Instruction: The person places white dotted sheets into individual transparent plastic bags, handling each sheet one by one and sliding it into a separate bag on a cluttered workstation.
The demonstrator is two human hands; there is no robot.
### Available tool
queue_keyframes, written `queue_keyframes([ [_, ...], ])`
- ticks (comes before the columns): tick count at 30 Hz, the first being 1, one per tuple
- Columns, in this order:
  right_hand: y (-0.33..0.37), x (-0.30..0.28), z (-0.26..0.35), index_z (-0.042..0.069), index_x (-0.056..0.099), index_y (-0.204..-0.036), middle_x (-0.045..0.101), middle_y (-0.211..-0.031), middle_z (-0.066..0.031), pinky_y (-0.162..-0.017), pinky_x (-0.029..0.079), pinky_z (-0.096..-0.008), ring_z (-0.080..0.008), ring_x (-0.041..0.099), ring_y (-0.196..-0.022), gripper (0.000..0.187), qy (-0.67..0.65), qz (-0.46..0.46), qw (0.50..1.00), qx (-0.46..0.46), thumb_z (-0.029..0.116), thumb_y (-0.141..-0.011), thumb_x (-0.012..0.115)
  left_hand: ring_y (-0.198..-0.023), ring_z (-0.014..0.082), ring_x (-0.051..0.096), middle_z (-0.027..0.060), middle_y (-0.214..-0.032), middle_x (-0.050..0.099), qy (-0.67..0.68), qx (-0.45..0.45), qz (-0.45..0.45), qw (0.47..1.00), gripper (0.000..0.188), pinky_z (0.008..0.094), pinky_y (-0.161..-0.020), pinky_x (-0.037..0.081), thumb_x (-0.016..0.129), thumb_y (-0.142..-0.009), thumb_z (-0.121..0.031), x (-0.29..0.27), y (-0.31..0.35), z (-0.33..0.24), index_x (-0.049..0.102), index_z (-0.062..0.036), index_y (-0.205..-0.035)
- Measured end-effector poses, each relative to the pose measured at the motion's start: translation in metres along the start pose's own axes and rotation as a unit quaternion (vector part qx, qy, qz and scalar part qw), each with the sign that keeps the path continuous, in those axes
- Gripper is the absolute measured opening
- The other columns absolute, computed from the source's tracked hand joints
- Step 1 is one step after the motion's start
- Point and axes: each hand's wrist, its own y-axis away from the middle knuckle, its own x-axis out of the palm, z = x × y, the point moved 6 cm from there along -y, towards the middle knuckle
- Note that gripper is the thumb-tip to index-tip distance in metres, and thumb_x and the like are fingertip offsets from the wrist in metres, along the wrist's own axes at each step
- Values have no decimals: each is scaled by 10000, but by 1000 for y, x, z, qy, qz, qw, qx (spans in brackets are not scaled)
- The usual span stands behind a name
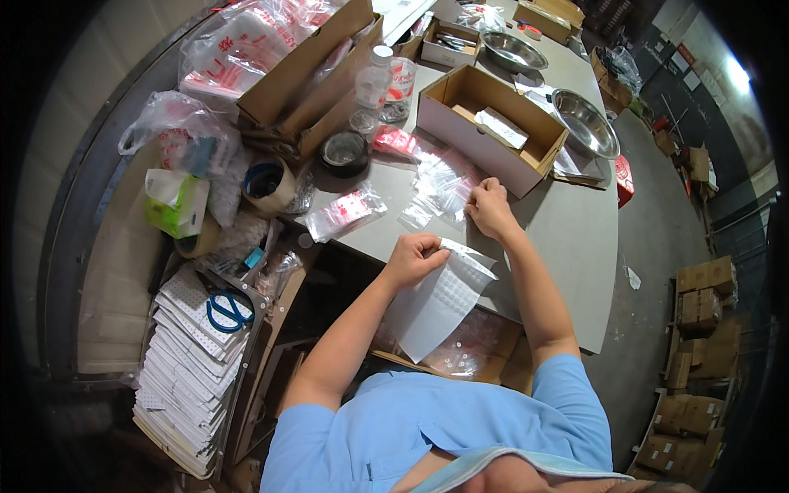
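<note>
The left hand pinched a white dotted sheet that hung toward its five o'clock. The right hand, partly closed, touched clear bags at its ten o'clock on the table; whether it gripped one, I could not tell. An open box stood at that hand's twelve o'clock.

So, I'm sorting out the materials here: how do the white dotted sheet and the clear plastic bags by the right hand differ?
The white dotted sheet looks matte; the clear plastic bags are shiny and see-through. The sheet is held, bent, in the left hand; the bags lie overlapping on the table by the right hand. The sheet looks larger than any single bag. Both look thin.
</note>
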Motion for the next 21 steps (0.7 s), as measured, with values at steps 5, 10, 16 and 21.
queue_keyframes([
  [5, 19, -25, 0, 28, 586, -885, 558, -1027, -141, -847, 471, -412, -323, 549, -991, 247, -55, -4, 998, 5, 147, -758, 761, -612, 41, 426, -28, -707, 514, 4, 18, 9, 1000, 124, 225, -541, 325, 673, -840, -90, 0, 1, -7, 651, 25, -797],
  [10, 64, -26, 30, 8, 604, -1021, 655, -874, -110, -709, 500, -309, -179, 625, -781, 231, -339, 212, 915, -57, 63, -825, 713, -655, 44, 474, -15, -770, 558, 36, -12, 27, 999, 101, 213, -578, 364, 661, -848, -69, 2, 2, 1, 663, 31, -840],
  [16, 85, -29, 36, 0, 634, -1050, 666, -859, -77, -711, 505, -287, -129, 616, -771, 238, -300, 162, 938, -56, 25, -824, 704, -758, 60, 543, 12, -890, 608, 82, -8, 49, 995, 112, 211, -663, 429, 644, -856, -32, 2, 2, 10, 682, 47, -925],
  [21, 90, -33, 34, -5, 639, -1082, 675, -884, -62, -741, 510, -274, -121, 624, -799, 275, -341, 170, 923, -63, 20, -818, 710, -799, 74, 553, 31, -919, 619, 108, -5, 54, 993, 116, 222, -697, 437, 645, -853, -28, 3, 5, 5, 682, 52, -928],
])
